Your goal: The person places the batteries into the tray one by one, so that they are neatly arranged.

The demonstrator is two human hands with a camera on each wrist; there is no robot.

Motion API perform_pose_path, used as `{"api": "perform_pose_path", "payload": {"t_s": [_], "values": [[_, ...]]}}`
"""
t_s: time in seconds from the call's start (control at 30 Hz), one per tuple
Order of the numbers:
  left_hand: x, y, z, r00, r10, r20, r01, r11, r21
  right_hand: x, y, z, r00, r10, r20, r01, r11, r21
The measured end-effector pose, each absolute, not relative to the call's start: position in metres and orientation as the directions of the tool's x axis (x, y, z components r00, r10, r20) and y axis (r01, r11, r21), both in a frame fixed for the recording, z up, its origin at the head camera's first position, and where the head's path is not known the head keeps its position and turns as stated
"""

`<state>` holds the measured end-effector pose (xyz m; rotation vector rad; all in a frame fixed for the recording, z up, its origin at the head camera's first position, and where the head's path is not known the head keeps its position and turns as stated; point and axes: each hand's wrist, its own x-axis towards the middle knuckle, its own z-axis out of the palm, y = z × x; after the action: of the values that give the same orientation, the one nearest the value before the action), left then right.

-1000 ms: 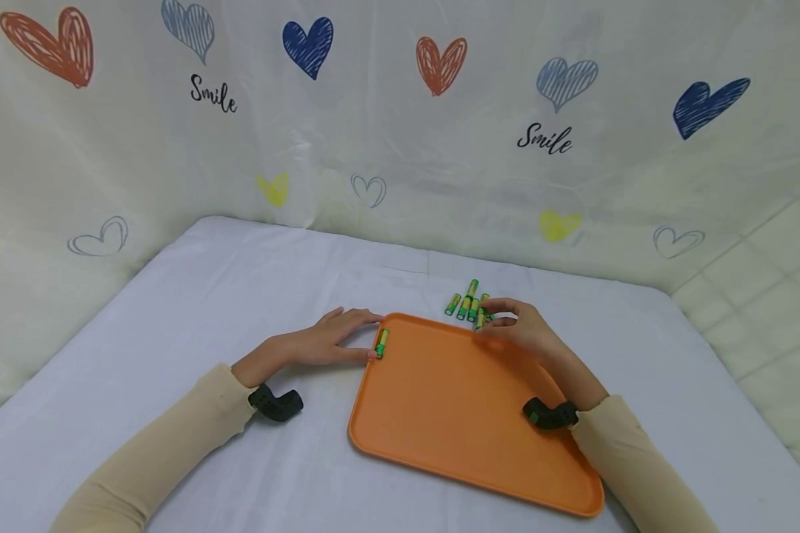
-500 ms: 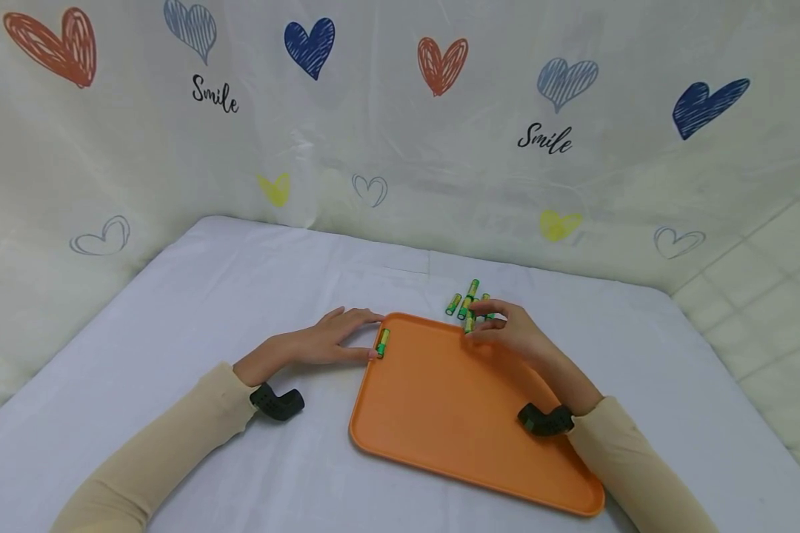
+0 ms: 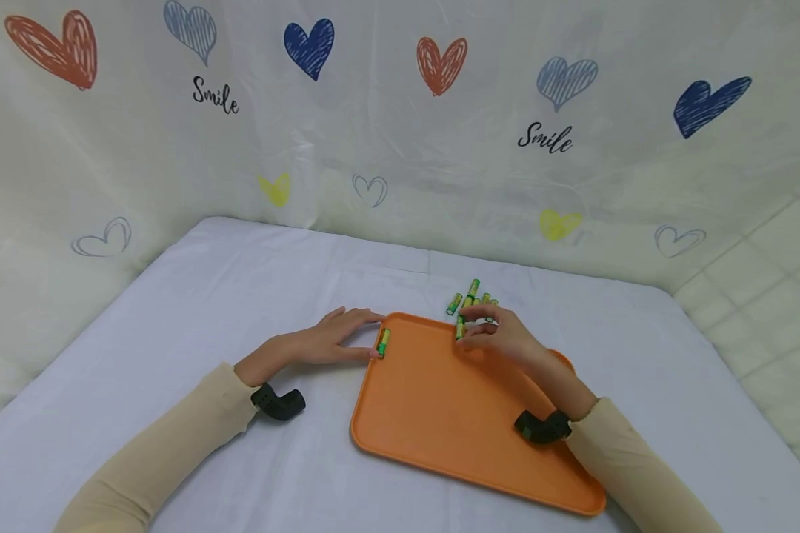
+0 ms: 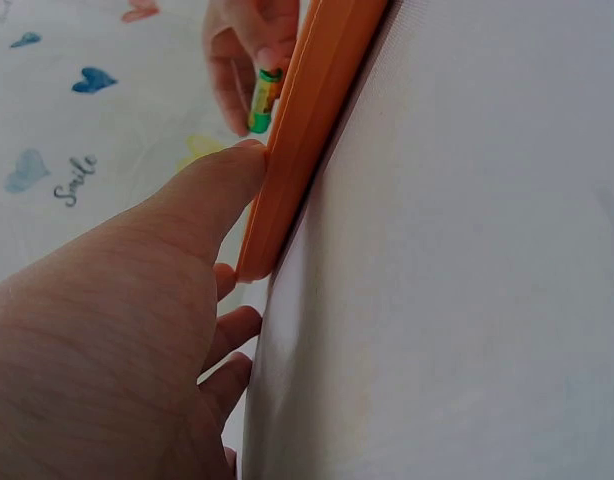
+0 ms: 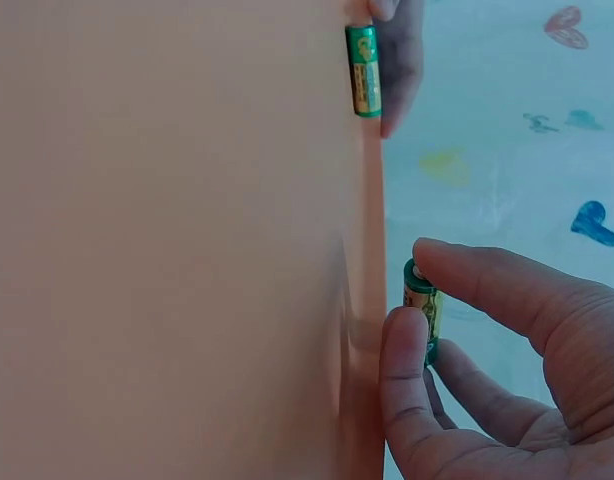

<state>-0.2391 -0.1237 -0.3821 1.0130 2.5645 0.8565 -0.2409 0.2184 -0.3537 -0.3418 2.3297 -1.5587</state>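
Observation:
An orange tray (image 3: 440, 422) lies on the white-covered table. My left hand (image 3: 323, 342) stretches to its far left corner, thumb and fingers touching the rim; the left wrist view shows the thumb (image 4: 222, 190) against the orange edge. Just inside that rim, close to the thumb tip, is a green and yellow battery (image 3: 383, 343). My right hand (image 3: 507, 334) pinches a second battery (image 3: 460, 328) between thumb and fingers at the tray's far rim. In the right wrist view this held battery (image 5: 425, 318) stands lengthwise between the fingertips.
Several loose batteries (image 3: 454, 303) lie behind the tray, partly hidden by the right hand. A white curtain (image 3: 400, 141) printed with hearts hangs behind the table. Each wrist carries a black device (image 3: 278, 403).
My right hand has moved left along the tray's far rim with the battery pinched in it, away from the loose batteries. The left hand has stayed at the corner.

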Motion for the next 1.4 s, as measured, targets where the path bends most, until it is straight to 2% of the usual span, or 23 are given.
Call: {"api": "perform_pose_path", "payload": {"t_s": [0.17, 0.4, 0.83, 1.4], "values": [[-0.239, -0.124, -0.382, -0.726, 0.687, -0.021, 0.537, 0.586, 0.606, -0.236, 0.211, -0.352, -0.906, -0.406, -0.119, -0.042, 0.366, -0.93], [-0.24, -0.124, -0.381, -0.728, 0.685, -0.022, 0.54, 0.593, 0.598, -0.233, 0.2, -0.353, -0.892, -0.429, -0.144, -0.005, 0.327, -0.945], [-0.24, -0.124, -0.384, -0.73, 0.683, -0.03, 0.532, 0.595, 0.602, -0.226, 0.183, -0.355, -0.874, -0.461, -0.156, -0.026, 0.366, -0.93], [-0.24, -0.125, -0.382, -0.731, 0.681, -0.049, 0.525, 0.606, 0.597, -0.218, 0.16, -0.357, -0.852, -0.493, -0.175, 0.001, 0.333, -0.943]]}}
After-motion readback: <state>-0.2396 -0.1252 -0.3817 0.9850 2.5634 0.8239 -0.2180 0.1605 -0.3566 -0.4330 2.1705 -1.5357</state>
